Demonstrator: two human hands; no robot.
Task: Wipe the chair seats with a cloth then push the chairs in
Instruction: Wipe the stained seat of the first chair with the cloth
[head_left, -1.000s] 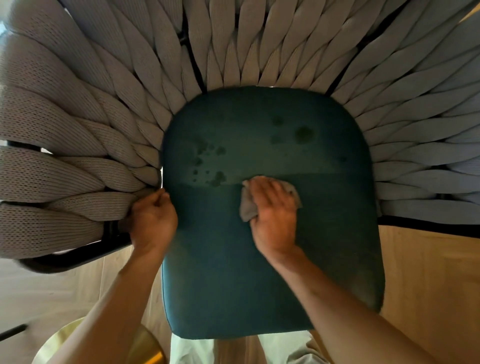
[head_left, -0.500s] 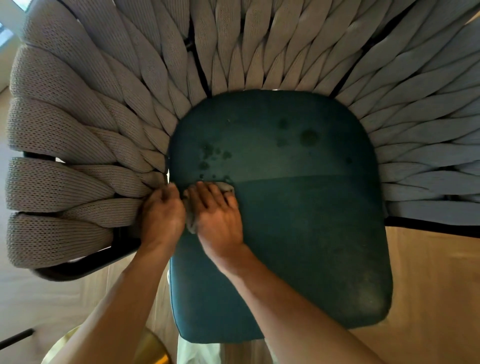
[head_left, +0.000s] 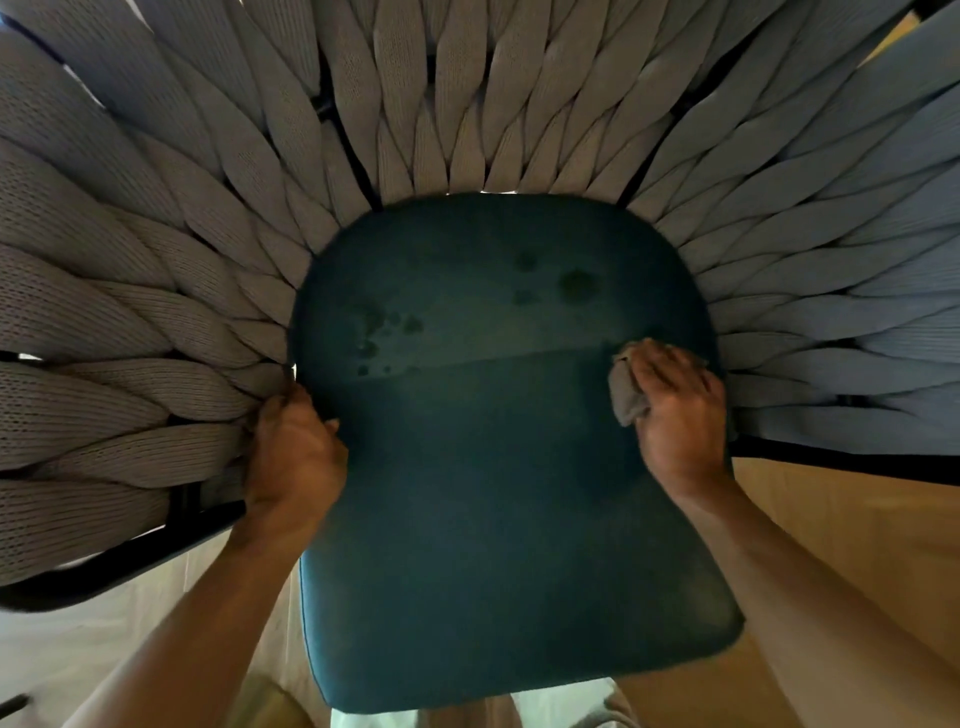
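One teal padded chair seat (head_left: 498, 493). Right hand (head_left: 678, 410) presses one grey crumpled cloth (head_left: 626, 397) on it; left hand (head_left: 293, 452) grip holds the seat's left edge.

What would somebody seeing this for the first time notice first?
Probably the teal seat filling the middle, ringed at back and sides by thick grey woven straps. Dark spots mark the seat's rear half. The right hand presses a grey cloth at the seat's right edge, while the left hand holds the left edge where the straps meet it.
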